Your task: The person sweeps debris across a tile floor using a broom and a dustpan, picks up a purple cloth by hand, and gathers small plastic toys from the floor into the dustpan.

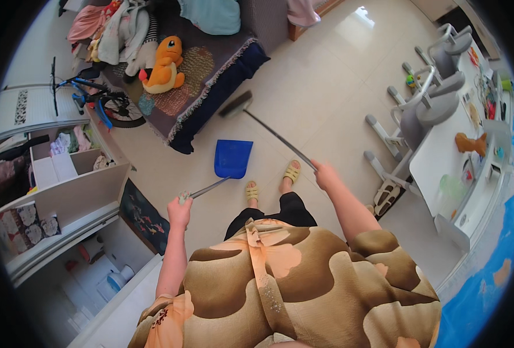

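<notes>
My left hand (180, 212) is closed around the upper end of the handle of a blue long-handled dustpan (233, 159). The pan is low over the floor in front of my feet; whether it touches the tiles I cannot tell. In my right hand (325, 175) is the grey stick of a broom (278, 138). Its dark broom head (236, 104) is on or just above the floor, close to the sofa's front edge and beyond the pan. The bristles look blurred.
A covered sofa (222, 87) with an orange plush toy (165, 69) and heaped clothes (124, 35) lies ahead left. A blue bicycle (96, 95) leans near it. To the right stand grey chairs (431, 104) and a white desk (435, 174). Open shelves (83, 163) are at left.
</notes>
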Demonstrator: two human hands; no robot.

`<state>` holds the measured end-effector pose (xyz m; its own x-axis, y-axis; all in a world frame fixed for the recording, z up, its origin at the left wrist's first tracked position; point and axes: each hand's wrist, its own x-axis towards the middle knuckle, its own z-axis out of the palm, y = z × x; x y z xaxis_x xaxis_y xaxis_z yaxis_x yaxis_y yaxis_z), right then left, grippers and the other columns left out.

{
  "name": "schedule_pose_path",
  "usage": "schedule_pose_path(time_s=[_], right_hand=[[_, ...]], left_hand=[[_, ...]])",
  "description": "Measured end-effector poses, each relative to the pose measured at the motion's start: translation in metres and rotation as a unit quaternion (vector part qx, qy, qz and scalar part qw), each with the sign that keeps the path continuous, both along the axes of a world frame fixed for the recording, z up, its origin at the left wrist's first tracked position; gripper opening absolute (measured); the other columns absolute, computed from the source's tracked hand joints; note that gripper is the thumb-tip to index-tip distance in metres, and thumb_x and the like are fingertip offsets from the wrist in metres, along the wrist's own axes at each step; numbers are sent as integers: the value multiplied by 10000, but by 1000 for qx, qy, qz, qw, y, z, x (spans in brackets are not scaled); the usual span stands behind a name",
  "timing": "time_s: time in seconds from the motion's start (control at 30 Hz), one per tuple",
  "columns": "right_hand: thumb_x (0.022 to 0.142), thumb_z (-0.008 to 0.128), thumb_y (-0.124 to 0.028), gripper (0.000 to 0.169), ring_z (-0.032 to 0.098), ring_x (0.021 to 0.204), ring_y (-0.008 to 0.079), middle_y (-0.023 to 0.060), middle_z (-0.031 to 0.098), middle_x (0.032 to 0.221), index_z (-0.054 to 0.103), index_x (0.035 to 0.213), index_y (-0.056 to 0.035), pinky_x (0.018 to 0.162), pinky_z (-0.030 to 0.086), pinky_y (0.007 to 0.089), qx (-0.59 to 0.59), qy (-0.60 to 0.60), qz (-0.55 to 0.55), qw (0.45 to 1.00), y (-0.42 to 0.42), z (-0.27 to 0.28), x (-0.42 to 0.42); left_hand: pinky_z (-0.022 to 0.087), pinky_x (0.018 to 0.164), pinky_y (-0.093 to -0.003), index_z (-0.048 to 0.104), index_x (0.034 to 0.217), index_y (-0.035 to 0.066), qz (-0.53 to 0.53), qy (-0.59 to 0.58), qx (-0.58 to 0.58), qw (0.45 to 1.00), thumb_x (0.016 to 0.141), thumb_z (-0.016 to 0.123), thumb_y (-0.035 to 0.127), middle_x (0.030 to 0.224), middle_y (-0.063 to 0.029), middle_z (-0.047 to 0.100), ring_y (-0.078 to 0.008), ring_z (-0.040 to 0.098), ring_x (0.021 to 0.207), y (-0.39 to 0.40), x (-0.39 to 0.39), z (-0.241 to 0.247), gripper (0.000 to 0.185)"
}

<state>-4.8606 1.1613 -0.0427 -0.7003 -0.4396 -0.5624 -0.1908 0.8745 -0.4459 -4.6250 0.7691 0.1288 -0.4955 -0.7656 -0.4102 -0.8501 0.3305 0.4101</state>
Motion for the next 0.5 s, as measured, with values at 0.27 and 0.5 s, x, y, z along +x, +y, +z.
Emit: schedule_pose_path(time_s=[0.27, 0.5], right_hand=[[848, 546, -168, 420, 602, 925, 307, 161, 633, 986, 518, 1260, -239, 804, 475, 386, 197, -76, -68, 975, 115, 163, 58], [872, 538, -191, 351, 570, 1039, 326, 179, 601, 1104, 552, 1219, -144, 875, 447, 359, 12, -88, -258, 962, 103, 155, 69]], left_hand=[[467, 622, -366, 654, 912, -6, -28, -9, 15, 999, 717, 649, 263, 695, -188, 625, -252, 609, 644, -28, 13, -18, 332], [478, 651, -379, 655, 954, 18, -104, 37, 37, 993, 717, 633, 275, 734, -205, 627, -320, 621, 696, -44, 3, -28, 350]])
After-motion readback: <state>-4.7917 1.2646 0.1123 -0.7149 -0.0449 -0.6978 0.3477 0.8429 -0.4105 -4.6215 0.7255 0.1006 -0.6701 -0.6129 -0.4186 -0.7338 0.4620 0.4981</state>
